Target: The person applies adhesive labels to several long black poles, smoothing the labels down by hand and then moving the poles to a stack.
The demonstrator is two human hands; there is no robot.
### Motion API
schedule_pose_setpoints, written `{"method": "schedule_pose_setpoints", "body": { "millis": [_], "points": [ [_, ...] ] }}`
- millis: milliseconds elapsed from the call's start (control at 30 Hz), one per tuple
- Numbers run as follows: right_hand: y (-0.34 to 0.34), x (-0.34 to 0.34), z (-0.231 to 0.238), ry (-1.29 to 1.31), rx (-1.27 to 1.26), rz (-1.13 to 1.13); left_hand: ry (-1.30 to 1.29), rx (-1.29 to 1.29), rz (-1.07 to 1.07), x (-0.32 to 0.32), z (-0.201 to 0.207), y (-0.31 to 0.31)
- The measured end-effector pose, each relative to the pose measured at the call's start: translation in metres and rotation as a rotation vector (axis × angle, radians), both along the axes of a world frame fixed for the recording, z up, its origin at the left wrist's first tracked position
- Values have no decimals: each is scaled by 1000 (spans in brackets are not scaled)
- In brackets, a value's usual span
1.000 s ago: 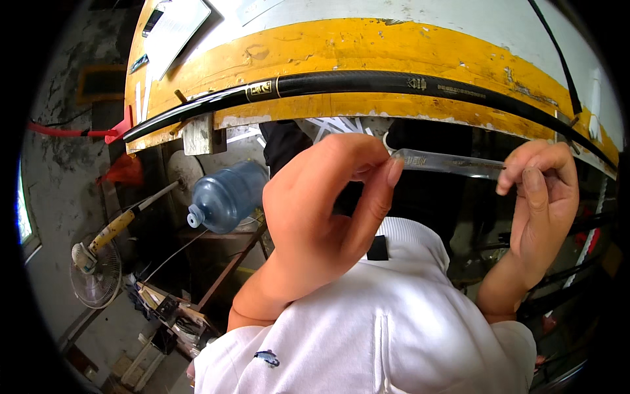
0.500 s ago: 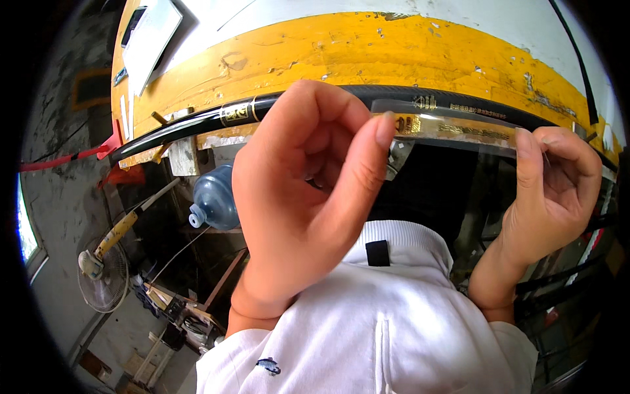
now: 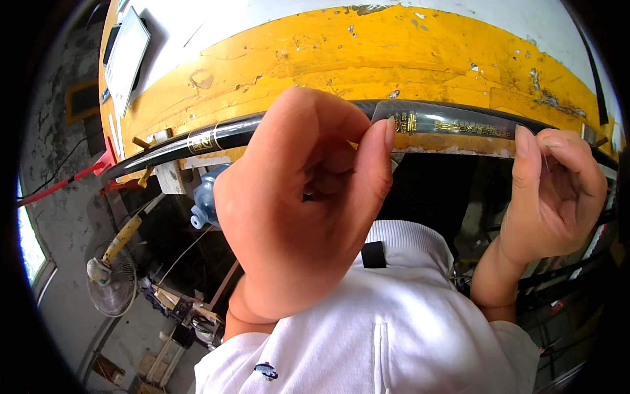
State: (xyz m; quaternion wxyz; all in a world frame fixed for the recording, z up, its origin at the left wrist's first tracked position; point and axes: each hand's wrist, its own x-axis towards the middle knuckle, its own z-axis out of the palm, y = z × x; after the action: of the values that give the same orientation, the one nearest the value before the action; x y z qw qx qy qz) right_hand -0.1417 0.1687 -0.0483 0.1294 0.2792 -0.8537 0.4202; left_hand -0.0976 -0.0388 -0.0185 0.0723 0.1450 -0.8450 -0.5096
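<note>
A clear film strip with gold lettering [image 3: 453, 125] is stretched between my two hands. My left hand [image 3: 308, 190] pinches its left end between thumb and forefinger, the other fingers curled in. At the strip's right end, my right hand [image 3: 551, 190] grips it between thumb and fingers. Behind the strip lies a long glossy black rod [image 3: 164, 148], running along the table's near edge. A gold decal [image 3: 203, 140] marks the rod left of my left hand. Whether the strip touches the rod, I cannot tell.
The table [image 3: 315, 56] has a worn yellow border and a white top. A white tablet-like panel [image 3: 128, 62] lies at its far left. A red clamp-like piece [image 3: 105, 159] sits by the rod's left end. Below are a blue water jug [image 3: 207, 197] and a fan [image 3: 111, 279].
The film strip has come up against the black rod in view, its gold lettering now over the dark surface. My hands still pinch both ends. The view has shifted slightly.
</note>
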Motion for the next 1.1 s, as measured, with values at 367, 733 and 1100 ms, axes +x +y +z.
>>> {"method": "schedule_pose_setpoints", "body": {
  "millis": [367, 733, 1100],
  "points": [
    [-5, 1, -7, -51, -107, -21, 40, -11, -22, 0, -7, -1],
    [-4, 3, -3, -75, -31, -49, 52, -47, -37, -1, -7, -1],
    [-3, 1, -4, -81, -44, -21, 88, -48, -43, -1, -11, -2]
  ]
}}
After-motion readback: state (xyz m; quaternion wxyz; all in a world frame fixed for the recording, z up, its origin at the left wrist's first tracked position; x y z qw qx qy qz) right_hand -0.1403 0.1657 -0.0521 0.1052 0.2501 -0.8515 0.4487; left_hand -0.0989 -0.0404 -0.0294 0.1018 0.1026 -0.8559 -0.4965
